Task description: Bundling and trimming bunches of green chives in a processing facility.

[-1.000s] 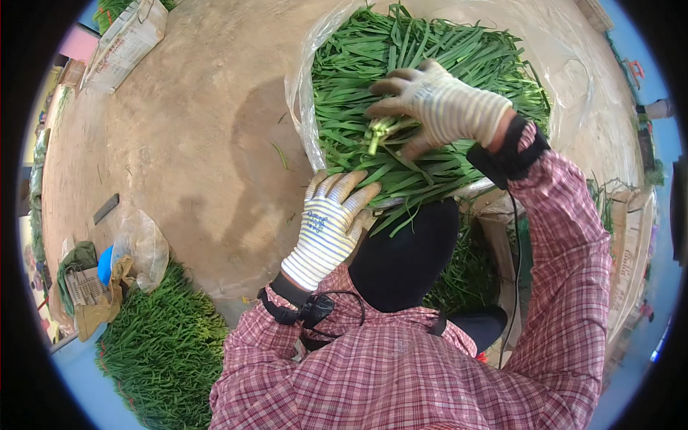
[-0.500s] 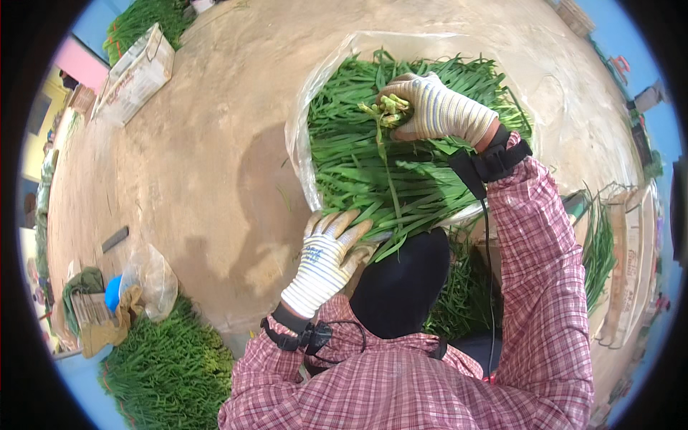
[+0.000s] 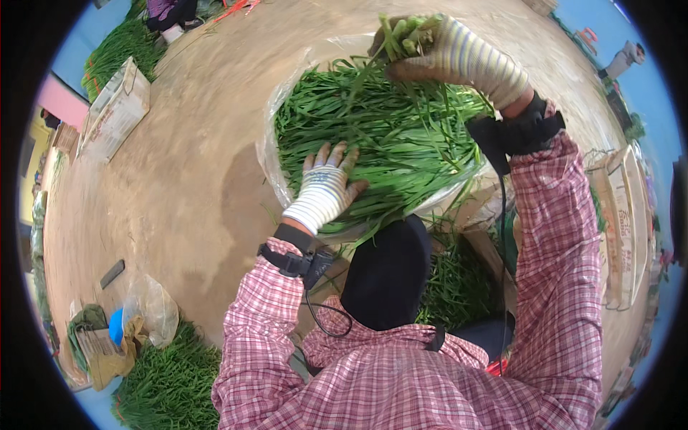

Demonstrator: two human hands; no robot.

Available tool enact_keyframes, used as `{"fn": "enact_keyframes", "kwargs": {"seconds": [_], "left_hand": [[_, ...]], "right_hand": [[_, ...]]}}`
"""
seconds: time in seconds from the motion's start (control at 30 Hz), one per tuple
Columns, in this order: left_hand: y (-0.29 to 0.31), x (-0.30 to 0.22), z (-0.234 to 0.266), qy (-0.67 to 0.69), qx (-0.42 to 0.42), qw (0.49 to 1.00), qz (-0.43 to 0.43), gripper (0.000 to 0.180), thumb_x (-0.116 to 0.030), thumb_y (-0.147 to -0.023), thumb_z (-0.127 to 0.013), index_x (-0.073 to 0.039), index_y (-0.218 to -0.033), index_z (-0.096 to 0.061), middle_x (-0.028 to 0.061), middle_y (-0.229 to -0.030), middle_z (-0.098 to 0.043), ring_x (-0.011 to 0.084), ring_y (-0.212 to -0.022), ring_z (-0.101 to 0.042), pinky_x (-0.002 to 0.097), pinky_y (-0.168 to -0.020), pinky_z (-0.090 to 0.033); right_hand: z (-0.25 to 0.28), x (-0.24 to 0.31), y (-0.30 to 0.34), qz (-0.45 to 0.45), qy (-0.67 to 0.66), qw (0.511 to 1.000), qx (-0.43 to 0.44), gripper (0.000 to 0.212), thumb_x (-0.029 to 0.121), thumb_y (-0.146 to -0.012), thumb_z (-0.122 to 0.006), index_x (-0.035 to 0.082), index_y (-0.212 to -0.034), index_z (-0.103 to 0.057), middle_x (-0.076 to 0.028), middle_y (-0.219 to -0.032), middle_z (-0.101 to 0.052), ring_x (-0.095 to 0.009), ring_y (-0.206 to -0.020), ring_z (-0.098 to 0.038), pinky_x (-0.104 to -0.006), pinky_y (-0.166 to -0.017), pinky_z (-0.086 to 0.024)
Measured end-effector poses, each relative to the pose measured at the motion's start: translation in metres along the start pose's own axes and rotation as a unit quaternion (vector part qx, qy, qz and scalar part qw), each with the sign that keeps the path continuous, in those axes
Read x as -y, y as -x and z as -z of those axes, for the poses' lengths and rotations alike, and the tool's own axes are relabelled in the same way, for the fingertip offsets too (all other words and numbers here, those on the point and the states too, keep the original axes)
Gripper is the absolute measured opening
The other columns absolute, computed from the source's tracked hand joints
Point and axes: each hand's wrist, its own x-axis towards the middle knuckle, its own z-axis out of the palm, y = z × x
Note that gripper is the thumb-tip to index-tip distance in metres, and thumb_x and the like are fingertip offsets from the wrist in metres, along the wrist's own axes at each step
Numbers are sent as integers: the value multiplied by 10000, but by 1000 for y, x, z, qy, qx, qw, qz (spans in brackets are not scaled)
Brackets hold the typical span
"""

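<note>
A broad heap of long, flat green leaves, like Chinese chives (image 3: 387,136), lies in an opened see-through plastic bag (image 3: 269,147) on the floor before me. My right hand (image 3: 473,61), in a striped knit glove, is closed around a bunch of chives (image 3: 412,34) above the heap's far right side. The bunch's pale stalk ends point up and left, and some leaves hang below the fist. My left hand (image 3: 324,188), gloved alike, lies with fingers spread on the near left part of the heap. It grips nothing.
More green leaves (image 3: 459,294) lie beside my dark-clad knee (image 3: 387,272). Crates stand at the right (image 3: 620,229) and upper left (image 3: 118,111). At lower left are another leafy heap (image 3: 172,383), a see-through bag (image 3: 154,312) and a dark flat bar (image 3: 112,274). Two people (image 3: 625,59) are farther off.
My right hand has risen away from me and rightward with the bunch. My left hand has moved from the bag's near edge up onto the leaves, fingers spread. The view has shifted.
</note>
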Motion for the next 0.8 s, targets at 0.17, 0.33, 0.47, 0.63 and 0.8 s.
{"fn": "enact_keyframes", "kwargs": {"seconds": [0.17, 0.33, 0.47, 0.63, 0.8], "left_hand": [[-31, -19, 36, 364, -197, 908, 58, 332, -141, -853, -685, -2, -1148, -620, 192, -1124, -633, 289, -1040, -612, 359, -867, -502], [-65, -115, 57, 92, -87, 950, -284, 401, -425, -857, -644, -133, -1131, -666, 90, -1256, -599, 289, -1298, -430, 454, -1088, -302], [-95, -81, 23, -33, 157, 986, -51, 722, -630, -902, -455, -231, -1488, -320, 129, -1589, -172, 368, -1470, -72, 563, -1163, -52], [-79, -75, 34, -112, 207, 972, -22, 584, -415, -933, -495, -248, -1475, -353, 115, -1569, -251, 410, -1442, -179, 590, -1151, -137], [8, -82, 106, 167, -164, 965, -116, 317, 32, -857, -485, -24, -1122, -649, 170, -1097, -671, 313, -1054, -628, 378, -955, -473]], "right_hand": [[11, 5, 12, -72, -18, 996, -44, 320, 248, -733, -811, 56, -970, -715, -46, -838, -720, -127, -754, -636, -318, -725, -530], [-6, -2, 16, -39, -53, 992, -106, 308, 261, -747, -803, 59, -965, -721, -56, -824, -722, -138, -736, -632, -336, -722, -526], [35, 8, 21, 23, -51, 983, -177, 286, 261, -778, -784, 53, -963, -715, -59, -828, -727, -120, -752, -651, -302, -690, -544], [75, 26, 50, 21, -153, 953, -262, 112, 101, -849, -720, 35, -930, -681, -65, -830, -698, -130, -717, -642, -268, -647, -547], [34, 2, 117, 4, -12, 948, -317, 255, 191, -784, -784, 99, -1004, -695, -30, -928, -723, -111, -835, -682, -261, -712, -570]]}}
